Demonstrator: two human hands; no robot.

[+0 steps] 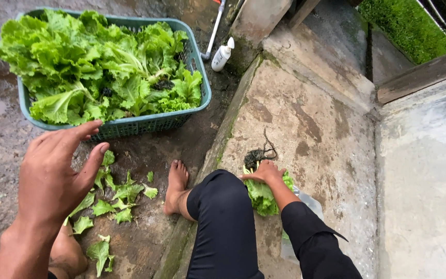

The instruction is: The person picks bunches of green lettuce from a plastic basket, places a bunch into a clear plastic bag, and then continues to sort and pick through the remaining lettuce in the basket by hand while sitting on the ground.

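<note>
The left hand (pixel 52 170) hangs in the air with its fingers (pixel 81 132) spread open, holding nothing. It is just in front of the green basket (pixel 145 124), which is full of big lettuce leaves (pixel 94 67). The basket sits on the wet ground, up and away from the hand, and the fingers point toward its near wall, almost touching it. Below the hand, small torn leaves (pixel 114 199) lie on the ground beside a bare foot (pixel 175 186). The right hand (pixel 266 173) is far over on the other side, past the bent knee. Its fingers are closed down on a lettuce bunch (pixel 264 196) that lies on the concrete step (pixel 326 134). The bunch lies long-ways, running from near the body out toward the step. Its dark, muddy roots (pixel 258 155) point away from the person, and its leafy end points back toward the knee. So the right hand has the bunch, and the left hand is nearer to the basket. A white bottle (pixel 222 54) stands beyond the basket.
</note>
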